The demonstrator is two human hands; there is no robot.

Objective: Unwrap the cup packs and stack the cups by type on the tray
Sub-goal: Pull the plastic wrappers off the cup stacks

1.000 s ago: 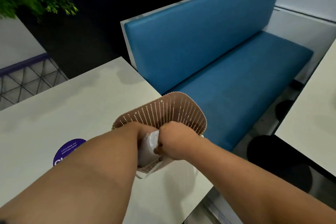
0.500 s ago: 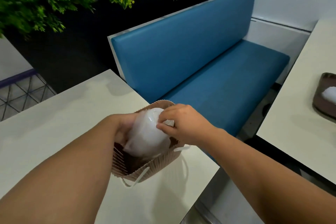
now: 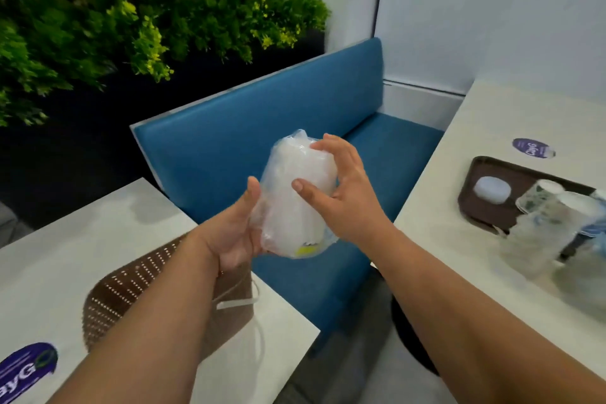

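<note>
Mid-task, by the look of it. Wrapped cup pack (image 3: 300, 203) held in the air over the blue bench (image 3: 328, 115), between the two tables, clear of both. Plastic film intact around it as far as visible; knot or gathered end at the top, yellow mark near the bottom.

Left hand (image 3: 234, 233) cupping the pack from below and the side, thumb up against the film, fingers hidden behind it. Right hand (image 3: 341, 187) curled round the upper side, thumb and fingertips pressing on the wrap. Firm grip on both sides; no tear begun that can be made out.

Brown perforated basket (image 3: 131, 289) on the near table (image 3: 98, 239), just below the left forearm, white handle strap hanging at its edge. Contents not visible.

Tray (image 3: 485, 207) on the far table (image 3: 459, 174) to the right, well apart from the pack. On the tray: one small white cup upside down (image 3: 492, 189), patterned cups (image 3: 537, 195) lying beside it, and clear cups (image 3: 551, 233) at the tray's edge, blurred. Whether sorted by type, or only laid down: cannot tell.

Judgement: some packs already opened and their cups on the tray; this pack yet to unwrap, its cups yet to stack. Further packs in the basket possible, unconfirmed.
</note>
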